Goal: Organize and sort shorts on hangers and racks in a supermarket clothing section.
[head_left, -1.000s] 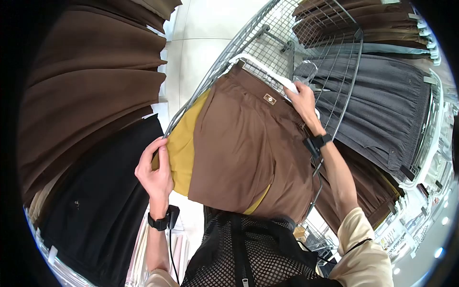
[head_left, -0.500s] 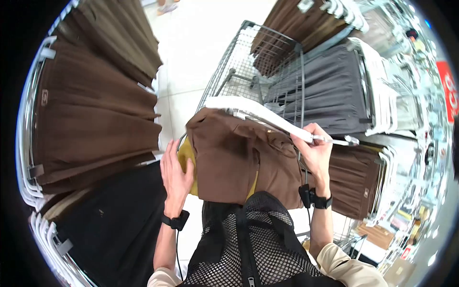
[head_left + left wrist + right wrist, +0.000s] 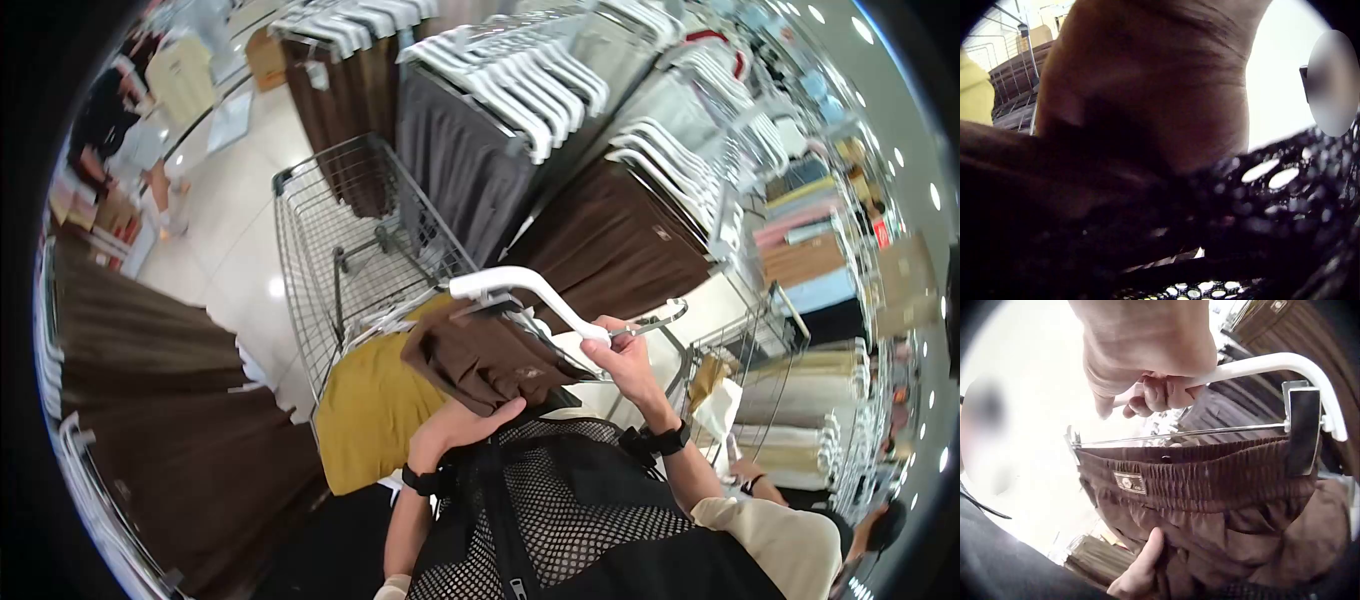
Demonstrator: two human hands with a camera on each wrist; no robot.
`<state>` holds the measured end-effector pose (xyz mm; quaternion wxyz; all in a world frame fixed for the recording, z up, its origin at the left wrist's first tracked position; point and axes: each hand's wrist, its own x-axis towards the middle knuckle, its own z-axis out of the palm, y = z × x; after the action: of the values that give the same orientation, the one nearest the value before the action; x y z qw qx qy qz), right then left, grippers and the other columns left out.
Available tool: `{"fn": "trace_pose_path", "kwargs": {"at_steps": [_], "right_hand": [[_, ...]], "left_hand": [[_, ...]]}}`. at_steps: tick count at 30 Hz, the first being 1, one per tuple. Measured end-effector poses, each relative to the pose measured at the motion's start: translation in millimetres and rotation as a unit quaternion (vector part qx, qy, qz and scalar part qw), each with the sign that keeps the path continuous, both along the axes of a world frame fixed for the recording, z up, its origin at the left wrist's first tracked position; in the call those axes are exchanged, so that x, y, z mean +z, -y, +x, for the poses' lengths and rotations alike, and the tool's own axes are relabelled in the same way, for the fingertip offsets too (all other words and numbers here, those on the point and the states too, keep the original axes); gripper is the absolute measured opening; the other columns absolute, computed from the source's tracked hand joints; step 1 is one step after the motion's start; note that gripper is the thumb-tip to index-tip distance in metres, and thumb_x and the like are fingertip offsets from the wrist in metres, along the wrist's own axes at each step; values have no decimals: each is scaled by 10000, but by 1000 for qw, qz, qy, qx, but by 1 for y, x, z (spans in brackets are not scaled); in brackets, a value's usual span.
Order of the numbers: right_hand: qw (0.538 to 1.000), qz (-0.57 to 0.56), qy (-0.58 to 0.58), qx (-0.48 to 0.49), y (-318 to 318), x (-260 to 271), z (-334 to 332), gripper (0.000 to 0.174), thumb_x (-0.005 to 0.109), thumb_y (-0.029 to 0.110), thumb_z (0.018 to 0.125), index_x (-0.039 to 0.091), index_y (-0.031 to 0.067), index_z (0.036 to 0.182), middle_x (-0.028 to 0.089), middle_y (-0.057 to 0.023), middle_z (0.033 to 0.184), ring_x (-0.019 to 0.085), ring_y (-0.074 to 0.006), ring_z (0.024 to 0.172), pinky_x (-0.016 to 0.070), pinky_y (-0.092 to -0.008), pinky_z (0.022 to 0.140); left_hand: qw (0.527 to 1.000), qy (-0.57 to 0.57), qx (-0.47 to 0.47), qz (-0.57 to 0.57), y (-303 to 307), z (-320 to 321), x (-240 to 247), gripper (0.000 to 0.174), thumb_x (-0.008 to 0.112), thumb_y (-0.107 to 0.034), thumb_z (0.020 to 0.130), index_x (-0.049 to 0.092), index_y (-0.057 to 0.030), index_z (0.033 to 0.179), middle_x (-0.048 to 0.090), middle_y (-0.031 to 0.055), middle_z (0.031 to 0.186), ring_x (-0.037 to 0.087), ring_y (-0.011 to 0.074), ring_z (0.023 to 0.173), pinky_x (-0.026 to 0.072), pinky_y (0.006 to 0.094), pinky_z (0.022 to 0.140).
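My right hand (image 3: 628,365) grips a white clip hanger (image 3: 520,285) at its middle, by the metal hook. From its clips hang brown pants (image 3: 1222,487) with a gathered elastic waistband and a small light label, seen in the right wrist view. My left hand (image 3: 460,430) holds the brown pants lower down, its thumb lying across the front of the cloth and its other fingers hidden. In the left wrist view that hand is dark and close against the black mesh vest. A mustard-yellow garment (image 3: 375,405) lies over the cart's near end, left of the brown pants.
A wire shopping cart (image 3: 350,250) stands in front of me. Racks hold brown pants (image 3: 610,240) and grey pants (image 3: 455,160) on white hangers ahead, and more brown pants (image 3: 180,420) at left. Another cart (image 3: 760,370) is at right. People stand at far left and lower right.
The view has turned right. The hanger and brown pants have been lifted off the yellow garment and drawn toward my body. My left hand has moved from the cart's side onto the brown pants.
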<state>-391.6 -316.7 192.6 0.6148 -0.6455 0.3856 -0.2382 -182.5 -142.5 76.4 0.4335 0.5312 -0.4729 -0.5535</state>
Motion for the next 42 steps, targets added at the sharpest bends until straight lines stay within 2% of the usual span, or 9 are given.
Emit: {"fn": "trace_pose_path", "kwargs": {"at_steps": [5, 11, 16, 21, 23, 27, 32, 35, 42], "right_hand": [[983, 17, 5, -182, 11, -2, -54, 271, 787, 268, 1013, 711, 49, 871, 558, 112, 721, 403, 17, 627, 267, -231, 541], [958, -64, -92, -265, 52, -22, -134, 393, 804, 350, 988, 688, 32, 789, 515, 90, 659, 373, -1, 602, 245, -256, 517], [938, -210, -154, -227, 117, 9, -165, 409, 812, 296, 962, 690, -61, 803, 468, -34, 573, 361, -97, 555, 309, -336, 509], [947, -258, -148, -124, 196, 27, -169, 393, 832, 324, 917, 749, -25, 1078, 692, -180, 748, 601, -246, 627, 510, -356, 651], [938, -296, -135, -119, 215, 31, -162, 303, 806, 236, 949, 740, -30, 1079, 686, -116, 732, 532, -127, 651, 468, -326, 625], [929, -322, -162, -87, 261, 36, -146, 368, 819, 321, 915, 753, -10, 1064, 677, -212, 747, 653, -378, 668, 506, -424, 647], [901, -398, -159, -71, 288, 15, -124, 292, 776, 233, 922, 744, -22, 1059, 688, -261, 796, 678, -459, 784, 527, -508, 701], [891, -389, -193, -133, 280, -4, -124, 280, 783, 221, 919, 734, -24, 1046, 691, -268, 812, 680, -464, 795, 535, -516, 716], [833, -504, -6, -227, 238, -7, -146, 139, 696, -34, 940, 714, -3, 1074, 715, -155, 1090, 702, -330, 936, 567, -410, 810]], "left_hand": [[990, -40, -40, 128, 14, -26, 32, 783, 742, -519, 985, 536, 64, 1466, 615, 223, 1454, 583, 331, 1348, 459, 396, 1139], [990, 27, -99, 96, 59, -76, 32, 838, 748, -503, 980, 473, 83, 1512, 589, 243, 1484, 567, 336, 1379, 445, 409, 1158], [964, 125, -186, 142, 100, -109, 33, 719, 714, -408, 1023, 468, 48, 1522, 639, 238, 1408, 601, 318, 1329, 460, 382, 1136], [962, 195, -131, 140, 98, -128, 3, 649, 621, -377, 1067, 422, -37, 1583, 622, 265, 1463, 609, 385, 1353, 474, 428, 1129], [980, 142, -85, 113, 95, -135, -7, 653, 609, -350, 1077, 382, -61, 1617, 614, 259, 1479, 605, 365, 1367, 471, 424, 1140], [974, 148, -74, 158, 103, -154, 25, 613, 591, -317, 1088, 402, -69, 1616, 626, 254, 1460, 614, 336, 1364, 469, 413, 1150], [970, 153, -61, 181, 96, -169, 19, 570, 604, -301, 1093, 444, -97, 1601, 628, 221, 1457, 610, 306, 1350, 511, 403, 1089], [969, 153, -45, 190, 92, -171, 21, 559, 608, -290, 1095, 454, -106, 1600, 639, 200, 1442, 619, 282, 1330, 516, 397, 1077], [969, 155, -7, 191, 77, -156, 14, 536, 600, -273, 1096, 469, -84, 1580, 677, 196, 1389, 648, 290, 1292, 495, 386, 1107]]}}
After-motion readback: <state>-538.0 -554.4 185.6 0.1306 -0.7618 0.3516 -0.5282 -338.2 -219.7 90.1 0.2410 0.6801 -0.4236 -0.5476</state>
